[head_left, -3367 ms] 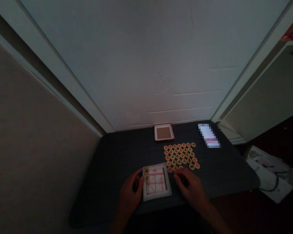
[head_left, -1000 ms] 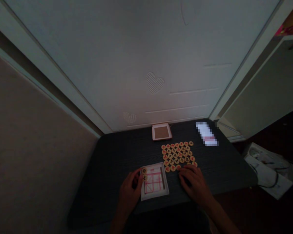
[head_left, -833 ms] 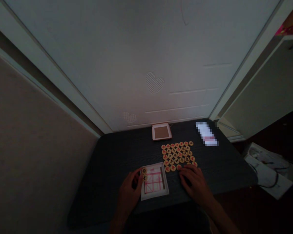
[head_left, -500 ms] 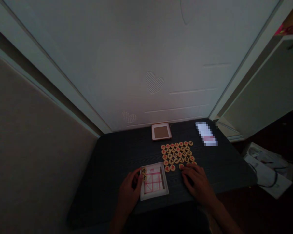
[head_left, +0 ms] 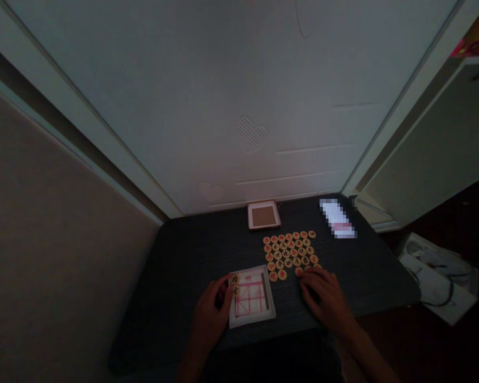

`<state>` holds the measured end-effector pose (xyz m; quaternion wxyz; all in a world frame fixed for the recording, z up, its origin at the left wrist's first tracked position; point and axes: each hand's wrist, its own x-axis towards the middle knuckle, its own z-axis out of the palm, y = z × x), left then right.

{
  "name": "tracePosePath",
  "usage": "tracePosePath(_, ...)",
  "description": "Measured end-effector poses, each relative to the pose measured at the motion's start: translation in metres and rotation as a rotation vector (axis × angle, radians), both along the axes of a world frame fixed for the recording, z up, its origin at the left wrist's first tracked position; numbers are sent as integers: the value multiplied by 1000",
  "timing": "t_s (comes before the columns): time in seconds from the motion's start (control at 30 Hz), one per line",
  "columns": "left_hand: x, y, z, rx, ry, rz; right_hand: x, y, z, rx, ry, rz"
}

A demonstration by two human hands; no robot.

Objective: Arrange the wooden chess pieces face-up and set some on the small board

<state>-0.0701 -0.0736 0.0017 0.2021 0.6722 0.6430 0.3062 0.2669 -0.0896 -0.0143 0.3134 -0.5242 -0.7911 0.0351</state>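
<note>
Round wooden Chinese chess pieces [head_left: 286, 254], with red or black characters, lie in rows on the dark table. My right hand [head_left: 325, 298] rests at the near row, thumb apart from the fingers. Its fingertips touch a red-marked piece [head_left: 299, 272] and partly cover others beside it. My left hand [head_left: 211, 308] is curled round the left edge of a shallow white box [head_left: 272, 314] with red grid lines inside. Two black-marked pieces [head_left: 235, 284] sit one above the other along that edge, close to my left fingertips.
A second shallow box or lid [head_left: 264, 216] with a brown inside stands at the back against the white panel. A pixelated bright object [head_left: 337, 218] lies at the back right of the table [head_left: 191, 244]. White containers [head_left: 439, 282] stand lower down at the right.
My right hand has shifted slightly to the right, and the red-marked piece at its fingertips has moved with it. The left hand and the white box have stayed in place.
</note>
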Motion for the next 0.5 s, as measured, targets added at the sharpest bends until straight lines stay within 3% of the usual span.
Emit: tracePosePath(0.5, 0, 0, 4, -2, 2, 6, -20, 14, 15, -1, 35, 29)
